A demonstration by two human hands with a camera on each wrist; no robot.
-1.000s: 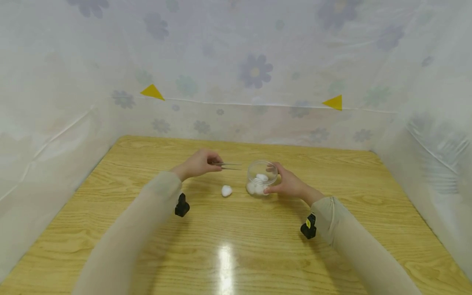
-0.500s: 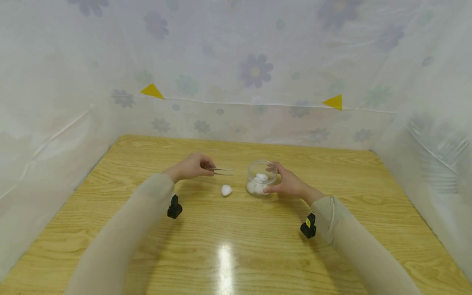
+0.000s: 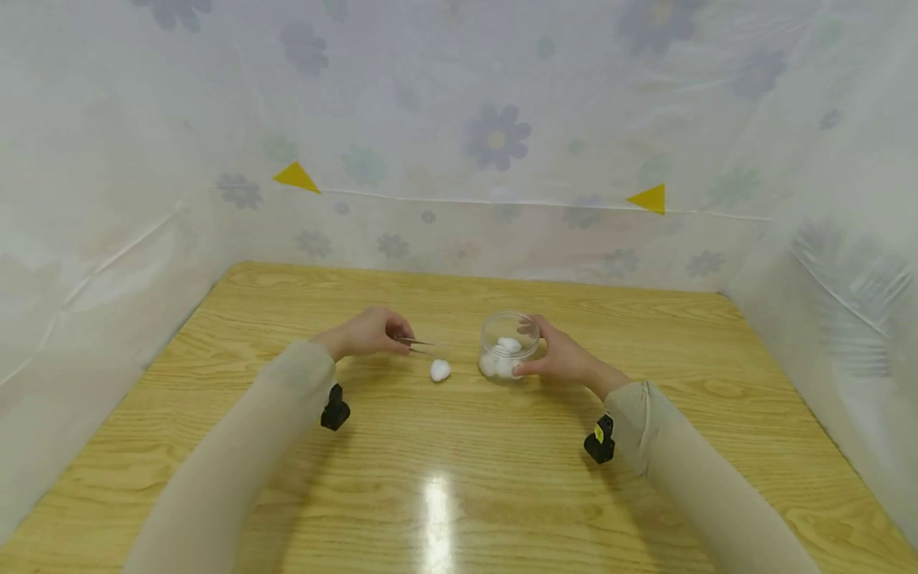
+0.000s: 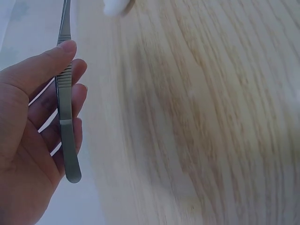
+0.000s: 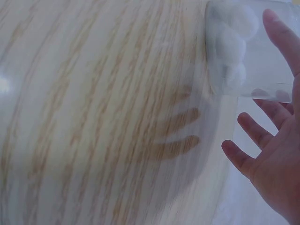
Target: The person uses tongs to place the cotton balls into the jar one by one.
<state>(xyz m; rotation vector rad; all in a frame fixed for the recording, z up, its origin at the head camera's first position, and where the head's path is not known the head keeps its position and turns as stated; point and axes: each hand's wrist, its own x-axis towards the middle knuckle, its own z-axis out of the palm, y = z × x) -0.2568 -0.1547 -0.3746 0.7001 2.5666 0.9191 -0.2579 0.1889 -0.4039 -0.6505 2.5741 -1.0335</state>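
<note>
My left hand (image 3: 367,331) pinches metal tweezers (image 4: 68,145) between thumb and fingers, their ribbed grip showing in the left wrist view. The two tips are apart with nothing between them, just beyond a white cotton ball (image 3: 440,371) that lies alone on the table. To its right stands an upright clear jar (image 3: 493,333) without a lid, holding several cotton balls (image 3: 501,368) at the bottom. Thumb and fingers of my right hand (image 3: 564,356) grip the jar around its right side; in the right wrist view two of its fingers are spread away from the wall.
The wooden table (image 3: 459,478) ends at a flower-patterned plastic sheet (image 3: 423,119) behind and similar sheeting at both sides. Two yellow triangles (image 3: 649,199) are on the back sheet. A black camera (image 3: 335,408) hangs at the left wrist, another (image 3: 600,440) at the right.
My left hand has moved left and toward me, bringing the tweezers' tips lower and closer to the lone cotton ball. The right hand and jar have stayed put.
</note>
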